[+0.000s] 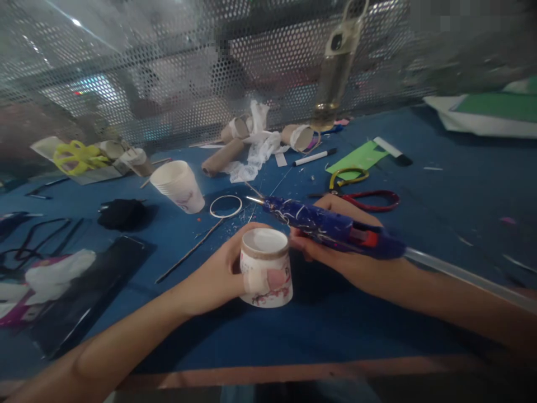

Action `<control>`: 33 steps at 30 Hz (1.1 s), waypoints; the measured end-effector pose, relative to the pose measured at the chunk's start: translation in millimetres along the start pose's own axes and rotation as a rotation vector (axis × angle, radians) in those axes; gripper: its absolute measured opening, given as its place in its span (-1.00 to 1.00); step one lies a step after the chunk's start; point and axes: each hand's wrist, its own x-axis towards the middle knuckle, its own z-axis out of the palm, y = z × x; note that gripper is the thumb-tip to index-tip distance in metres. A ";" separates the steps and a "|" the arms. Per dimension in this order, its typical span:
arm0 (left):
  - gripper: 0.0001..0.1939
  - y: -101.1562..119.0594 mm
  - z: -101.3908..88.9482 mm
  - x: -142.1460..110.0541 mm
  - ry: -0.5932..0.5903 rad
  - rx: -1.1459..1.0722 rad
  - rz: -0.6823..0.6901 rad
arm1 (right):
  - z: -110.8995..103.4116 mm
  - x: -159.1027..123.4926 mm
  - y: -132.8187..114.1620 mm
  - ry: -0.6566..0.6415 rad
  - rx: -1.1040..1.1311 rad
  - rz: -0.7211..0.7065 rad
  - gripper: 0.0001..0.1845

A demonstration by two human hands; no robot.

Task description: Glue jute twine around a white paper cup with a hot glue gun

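White paper with a pink floral print makes up the cup (268,294), which is near the table's front edge, seemingly upside down, a brown band (265,255) round its upper end. The left hand (226,268) is closed round it, bandaged thumb (274,279) across the front. The right hand (327,256) grips a blue glue gun (308,219), its nozzle (254,200) above the table beyond the cup, apart from it. The step in hand looks like gluing at the band; the next move would call for a steady cup and a hot tip kept clear of the fingers. The left fingers behind the cup are hidden, so whether its lower edge touches the table (235,350) I cannot tell; nor can I see whether a finger presses the trigger. The glue stick (465,280) runs out of frame at right. Just beyond lie a hoop (225,207) and stacked cups (180,187); a tool (371,198) with red and yellow handles is partly lost behind the right hand. Farther off, lace (255,157) and cardboard rolls (224,157) blur together.
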 end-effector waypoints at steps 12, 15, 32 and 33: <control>-0.47 -11.4 -8.8 5.3 -0.116 -0.165 0.079 | 11.1 0.9 -27.4 -0.047 0.098 0.256 -0.53; -0.43 -9.9 -8.3 6.1 -0.111 -0.175 0.091 | 11.0 2.1 -27.8 -0.084 0.160 0.279 -0.52; -0.25 -8.2 6.7 -10.7 -0.418 -0.378 -0.062 | 1.2 5.8 -10.7 -0.099 0.014 0.145 -0.74; -0.23 -9.3 7.3 -11.3 -0.424 -0.376 -0.078 | 1.0 5.1 -8.8 -0.125 0.012 0.162 -0.73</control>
